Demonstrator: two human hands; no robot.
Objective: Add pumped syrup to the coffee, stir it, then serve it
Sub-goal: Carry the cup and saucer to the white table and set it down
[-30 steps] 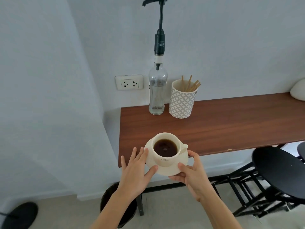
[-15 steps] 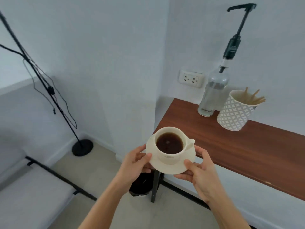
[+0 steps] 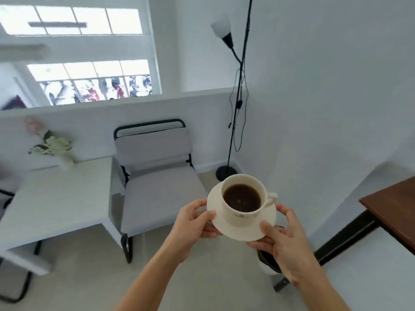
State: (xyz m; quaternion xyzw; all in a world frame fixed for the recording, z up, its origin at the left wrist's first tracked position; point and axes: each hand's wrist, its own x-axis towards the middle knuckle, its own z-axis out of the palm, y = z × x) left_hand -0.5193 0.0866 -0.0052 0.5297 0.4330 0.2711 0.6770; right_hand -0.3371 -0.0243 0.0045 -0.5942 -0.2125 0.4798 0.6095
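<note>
Both hands on the saucer (image 3: 241,230), carried in mid-air, nothing under it but floor. Left hand (image 3: 193,223) is closed on the saucer's left rim: thumb on top of the edge, fingers curled underneath. Right hand (image 3: 285,239) is closed on the right/near rim the same way, thumb pressing on the top surface near the front edge, fingers below and mostly hidden. Cup (image 3: 243,199) sits upright in the middle of the saucer, handle pointing right, filled with dark coffee (image 3: 242,197) to a little below the brim; surface looks level, no spill visible on the saucer. Small print on the cup's near wall, too small to read. Wooden counter (image 3: 395,207) is off at the right edge of view, well apart from the cup, only its corner showing. Ahead and left: grey padded chair (image 3: 157,176) with black frame, and a white table (image 3: 56,198) just beside it with a vase of flowers (image 3: 51,144) on its far end, blurred. Black floor lamp (image 3: 235,97) stands in the corner behind the cup, cable hanging down its pole. Windows (image 3: 89,81) upper left. A dark object shows below the right hand, partly hidden, can't tell what it is.
</note>
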